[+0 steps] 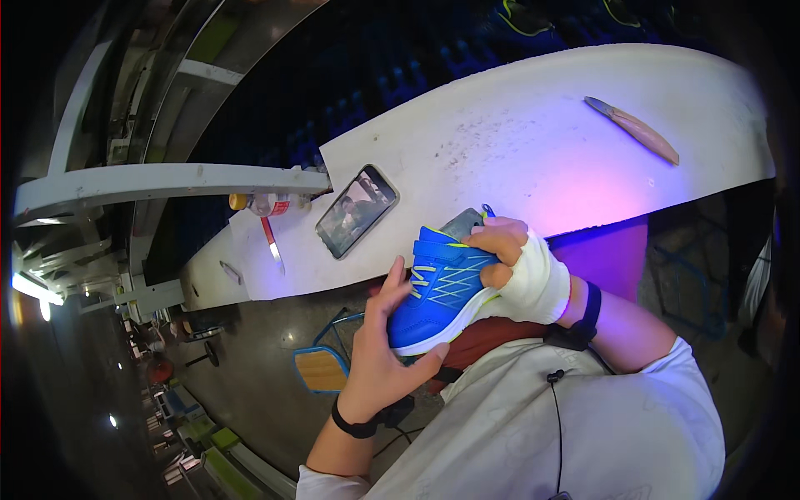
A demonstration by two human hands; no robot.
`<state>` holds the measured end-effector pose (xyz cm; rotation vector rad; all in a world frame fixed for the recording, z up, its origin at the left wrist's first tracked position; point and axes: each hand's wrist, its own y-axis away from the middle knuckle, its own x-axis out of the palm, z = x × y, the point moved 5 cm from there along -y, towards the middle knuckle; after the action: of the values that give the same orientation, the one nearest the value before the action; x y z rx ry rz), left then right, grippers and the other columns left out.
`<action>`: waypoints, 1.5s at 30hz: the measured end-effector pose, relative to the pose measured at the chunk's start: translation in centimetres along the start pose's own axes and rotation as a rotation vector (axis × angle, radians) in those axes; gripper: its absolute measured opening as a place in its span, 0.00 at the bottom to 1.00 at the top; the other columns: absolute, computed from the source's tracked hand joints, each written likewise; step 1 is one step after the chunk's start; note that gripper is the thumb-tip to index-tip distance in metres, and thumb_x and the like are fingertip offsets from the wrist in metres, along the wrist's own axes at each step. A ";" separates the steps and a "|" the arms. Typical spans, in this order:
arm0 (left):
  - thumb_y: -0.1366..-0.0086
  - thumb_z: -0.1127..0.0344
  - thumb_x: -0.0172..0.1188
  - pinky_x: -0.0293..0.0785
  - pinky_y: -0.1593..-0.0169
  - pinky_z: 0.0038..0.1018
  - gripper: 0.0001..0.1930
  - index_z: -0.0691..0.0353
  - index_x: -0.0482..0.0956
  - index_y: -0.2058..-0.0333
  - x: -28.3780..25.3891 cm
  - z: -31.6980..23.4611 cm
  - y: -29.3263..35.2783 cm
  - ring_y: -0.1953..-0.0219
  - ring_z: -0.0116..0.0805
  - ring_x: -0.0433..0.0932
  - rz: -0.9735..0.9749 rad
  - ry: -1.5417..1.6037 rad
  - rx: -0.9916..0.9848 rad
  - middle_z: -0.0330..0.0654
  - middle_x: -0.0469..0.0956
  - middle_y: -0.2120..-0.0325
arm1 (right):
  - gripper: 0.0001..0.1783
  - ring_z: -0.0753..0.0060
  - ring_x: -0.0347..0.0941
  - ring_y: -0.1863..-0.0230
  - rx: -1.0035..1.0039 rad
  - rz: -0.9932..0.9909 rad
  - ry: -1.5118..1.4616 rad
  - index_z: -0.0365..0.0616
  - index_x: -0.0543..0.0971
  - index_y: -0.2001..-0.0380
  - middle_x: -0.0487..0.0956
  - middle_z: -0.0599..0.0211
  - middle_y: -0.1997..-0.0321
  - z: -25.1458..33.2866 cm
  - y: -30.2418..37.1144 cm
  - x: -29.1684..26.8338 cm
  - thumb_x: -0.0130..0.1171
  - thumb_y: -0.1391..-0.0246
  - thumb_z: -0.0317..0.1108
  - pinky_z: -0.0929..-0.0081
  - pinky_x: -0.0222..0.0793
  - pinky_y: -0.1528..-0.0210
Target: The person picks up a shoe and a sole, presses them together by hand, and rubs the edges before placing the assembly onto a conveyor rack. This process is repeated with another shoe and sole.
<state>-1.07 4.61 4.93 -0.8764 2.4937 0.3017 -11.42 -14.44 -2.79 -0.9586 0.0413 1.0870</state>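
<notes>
From where I stand, the blue shoe (450,287) is up between the person's 2 hands, in front of the near edge of the white worktop (708,108). Its long axis runs aslant: the toe points down and to the left, the collar faces up and away, and the heel end lies to the right. The left hand (379,342) is nearer the toe, its fingers spread along the laced side and its thumb by the sole, grasping the front. The right hand (533,279), in a white fingerless glove, has its fingers curled round the collar; I can't tell how hard it grips, and it hides most of the heel. On the worktop, a phone (358,212) lies beyond the shoe to the left, while a wooden-handled knife (637,133) lies well apart, far to the right.
</notes>
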 end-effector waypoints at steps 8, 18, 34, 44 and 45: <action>0.46 0.50 0.81 0.82 0.48 0.37 0.50 0.63 0.65 0.30 1.8 0.3 -0.5 0.50 0.50 0.88 0.070 -0.438 -0.303 0.57 0.84 0.51 | 0.19 0.51 0.76 0.41 -0.075 -0.071 0.146 0.51 0.72 0.64 0.79 0.54 0.44 1.4 1.0 2.1 0.71 0.56 0.35 0.43 0.76 0.37; 0.38 0.72 0.71 0.76 0.34 0.40 0.38 0.62 0.70 0.30 2.9 -4.9 -2.7 0.36 0.54 0.79 0.183 -0.121 0.345 0.56 0.75 0.35 | 0.39 0.44 0.77 0.35 0.263 -0.373 -0.111 0.49 0.75 0.47 0.78 0.46 0.37 1.8 3.0 -6.2 0.87 0.59 0.45 0.44 0.72 0.32; 0.50 0.75 0.79 0.75 0.59 0.40 0.23 0.62 0.75 0.59 10.8 -2.8 -1.9 0.63 0.50 0.77 -0.277 0.320 0.508 0.48 0.76 0.64 | 0.37 0.50 0.87 0.47 0.177 0.021 -0.063 0.41 0.79 0.52 0.88 0.52 0.51 6.0 -2.4 -9.8 0.86 0.60 0.47 0.48 0.80 0.37; 0.55 0.72 0.83 0.73 0.58 0.38 0.26 0.58 0.76 0.60 12.1 -3.5 -3.4 0.64 0.44 0.78 -0.215 0.345 0.476 0.43 0.79 0.65 | 0.35 0.48 0.86 0.45 0.231 -0.071 -0.298 0.44 0.81 0.55 0.88 0.56 0.54 4.3 0.1 -11.8 0.90 0.65 0.40 0.44 0.74 0.33; 0.56 0.70 0.84 0.72 0.57 0.39 0.26 0.57 0.77 0.61 12.3 -3.5 -3.7 0.65 0.44 0.78 -0.216 0.267 0.443 0.42 0.79 0.66 | 0.32 0.47 0.86 0.46 0.263 -0.097 -0.344 0.43 0.81 0.55 0.88 0.55 0.54 3.9 0.7 -12.3 0.89 0.63 0.38 0.44 0.74 0.33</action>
<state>-8.39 -6.01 1.56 -1.0313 2.5176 -0.4523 -19.72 -20.66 4.84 -0.5251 -0.1392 1.1121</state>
